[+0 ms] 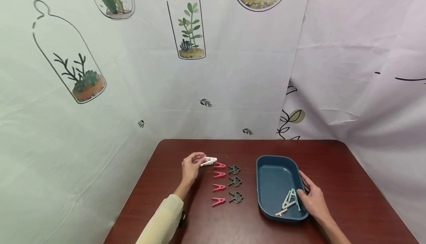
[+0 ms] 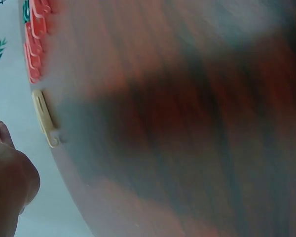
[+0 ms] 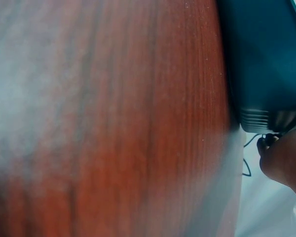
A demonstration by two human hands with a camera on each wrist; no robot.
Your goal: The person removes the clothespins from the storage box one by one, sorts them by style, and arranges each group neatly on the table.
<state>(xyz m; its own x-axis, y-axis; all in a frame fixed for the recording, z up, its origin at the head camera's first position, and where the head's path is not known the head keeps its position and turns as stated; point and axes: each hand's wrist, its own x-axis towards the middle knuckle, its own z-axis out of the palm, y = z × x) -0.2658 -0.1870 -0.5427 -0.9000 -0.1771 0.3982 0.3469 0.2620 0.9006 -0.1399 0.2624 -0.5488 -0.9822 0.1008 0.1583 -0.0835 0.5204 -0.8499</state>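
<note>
A white cloth (image 1: pixel 233 81) printed with plants in glass jars hangs beyond both hands. Below it, the reddish-brown table (image 1: pixel 246 225) spreads under them. The dark blue tray (image 1: pixel 273 173), deep and round-cornered, sits just to the left of the right hand (image 1: pixel 313 198). That hand grips its side, thumb over the rim and fingers along the outer wall.

The left hand (image 1: pixel 191 165), below a pale sleeve (image 1: pixel 164 220), pinches a white clip (image 1: pixel 209 161) between thumb and fingertips, narrowly closed. This clip is slim and tapered, pointing away from the fingers toward the red row. In the left wrist view a cream clip (image 2: pixel 43 117), long with a hooked end, lies on the table near that hand.

A few whitish clips (image 1: pixel 291 199) lie overlapping in the tray by the right thumb. Three green clips (image 1: pixel 235 181), flower-shaped loops with prongs, stand in a column between the hands; just left of them, nearer the left hand, are four A-shaped red clips (image 1: pixel 218 200).
</note>
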